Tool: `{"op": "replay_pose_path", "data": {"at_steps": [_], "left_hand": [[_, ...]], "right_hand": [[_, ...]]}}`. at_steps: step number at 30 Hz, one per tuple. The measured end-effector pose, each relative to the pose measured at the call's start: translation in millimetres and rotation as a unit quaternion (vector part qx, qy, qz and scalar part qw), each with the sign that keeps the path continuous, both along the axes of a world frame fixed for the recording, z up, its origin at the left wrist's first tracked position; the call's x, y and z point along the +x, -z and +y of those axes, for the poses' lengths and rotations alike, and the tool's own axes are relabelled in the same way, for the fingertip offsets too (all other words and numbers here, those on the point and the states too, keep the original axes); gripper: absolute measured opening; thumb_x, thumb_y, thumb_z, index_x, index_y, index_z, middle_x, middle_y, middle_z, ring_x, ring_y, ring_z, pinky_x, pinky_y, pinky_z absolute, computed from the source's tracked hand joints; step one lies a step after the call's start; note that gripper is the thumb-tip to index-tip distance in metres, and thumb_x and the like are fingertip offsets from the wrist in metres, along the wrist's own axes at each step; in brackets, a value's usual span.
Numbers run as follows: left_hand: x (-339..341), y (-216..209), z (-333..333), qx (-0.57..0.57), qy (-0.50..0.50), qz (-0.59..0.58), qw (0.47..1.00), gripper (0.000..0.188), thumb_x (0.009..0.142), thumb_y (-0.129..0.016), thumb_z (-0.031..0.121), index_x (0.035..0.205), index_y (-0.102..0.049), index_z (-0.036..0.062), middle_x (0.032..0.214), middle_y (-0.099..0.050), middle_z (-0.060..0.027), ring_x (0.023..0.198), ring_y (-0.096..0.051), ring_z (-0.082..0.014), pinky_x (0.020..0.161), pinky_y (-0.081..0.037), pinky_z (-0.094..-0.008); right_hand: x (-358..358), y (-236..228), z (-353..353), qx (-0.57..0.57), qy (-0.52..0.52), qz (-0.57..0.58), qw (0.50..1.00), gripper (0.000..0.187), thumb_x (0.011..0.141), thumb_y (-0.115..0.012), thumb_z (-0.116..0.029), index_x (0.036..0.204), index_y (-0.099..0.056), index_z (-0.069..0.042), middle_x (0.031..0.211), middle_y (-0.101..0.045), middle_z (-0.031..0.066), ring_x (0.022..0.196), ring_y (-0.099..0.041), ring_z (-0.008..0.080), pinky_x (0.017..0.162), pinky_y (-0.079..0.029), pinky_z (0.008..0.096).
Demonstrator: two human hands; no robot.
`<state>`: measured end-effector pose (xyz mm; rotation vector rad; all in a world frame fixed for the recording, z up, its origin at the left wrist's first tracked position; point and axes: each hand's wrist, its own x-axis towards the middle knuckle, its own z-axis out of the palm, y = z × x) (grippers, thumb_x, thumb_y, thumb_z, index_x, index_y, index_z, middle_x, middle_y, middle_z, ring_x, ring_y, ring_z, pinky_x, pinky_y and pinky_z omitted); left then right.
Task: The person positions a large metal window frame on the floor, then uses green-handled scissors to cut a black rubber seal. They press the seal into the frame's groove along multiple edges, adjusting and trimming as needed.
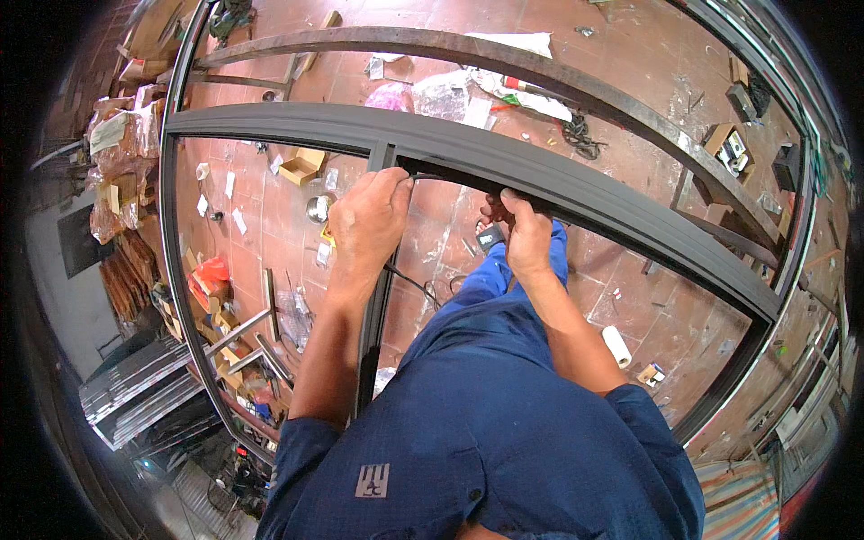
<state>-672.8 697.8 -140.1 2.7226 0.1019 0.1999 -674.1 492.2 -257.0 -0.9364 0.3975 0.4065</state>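
Note:
A large dark grey metal frame (297, 121) stands in front of me, with a long crossbar and an upright bar (370, 360) meeting it. My left hand (369, 220) is closed in a pinch at the corner where they meet, on a thin black flexible strip (441, 178). The strip runs along the crossbar's lower edge toward my right hand, and a loose black length (409, 281) hangs beside the upright. My right hand (525, 229) is closed at the crossbar's underside, thumb raised against it and fingers curled; the strip appears to pass into its grip, partly hidden.
A brown beam (396, 39) crosses beyond the crossbar. On the tiled floor lie an open cardboard box (302, 166), black tangled cord (580, 137), plastic wrapping (441, 94) and a white roll (616, 346). Metal profiles (135, 391) are stacked at the left.

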Motion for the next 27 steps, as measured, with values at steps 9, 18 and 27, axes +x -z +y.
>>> {"op": "replay_pose_path", "data": {"at_steps": [9, 18, 27], "left_hand": [[5.7, 2.4, 2.2, 0.076, 0.023, 0.036, 0.996, 0.013, 0.091, -0.072, 0.018, 0.100, -0.075, 0.0100, 0.090, -0.073, -0.0111, 0.082, -0.071, -0.0316, 0.071, -0.057, -0.0414], [3.8, 4.2, 1.4, 0.101, 0.027, 0.029, 0.994, 0.013, 0.090, -0.072, 0.019, 0.102, -0.076, 0.0144, 0.086, -0.071, -0.0095, 0.079, -0.071, -0.0312, 0.068, -0.056, -0.0422], [3.9, 9.5, -5.2, 0.153, 0.014, 0.026, 0.988, 0.009, 0.091, -0.071, 0.019, 0.099, -0.074, 0.0164, 0.079, -0.066, -0.0107, 0.074, -0.068, -0.0329, 0.062, -0.054, -0.0443]], "right_hand": [[7.4, -4.5, 21.6, 0.012, 0.052, -0.009, 0.999, 0.022, 0.093, -0.064, -0.016, 0.105, -0.071, 0.001, 0.091, -0.074, 0.0117, 0.075, -0.070, 0.0206, 0.073, -0.053, 0.0348], [8.9, 0.3, 40.9, 0.031, 0.051, -0.034, 0.998, 0.017, 0.093, -0.063, -0.010, 0.101, -0.070, 0.004, 0.089, -0.072, 0.0121, 0.073, -0.069, 0.0220, 0.064, -0.055, 0.0350], [9.0, 8.7, 55.4, 0.004, 0.018, -0.048, 0.999, 0.018, 0.097, -0.062, -0.011, 0.100, -0.071, 0.005, 0.088, -0.074, 0.0109, 0.082, -0.070, 0.0208, 0.075, -0.056, 0.0352]]}}
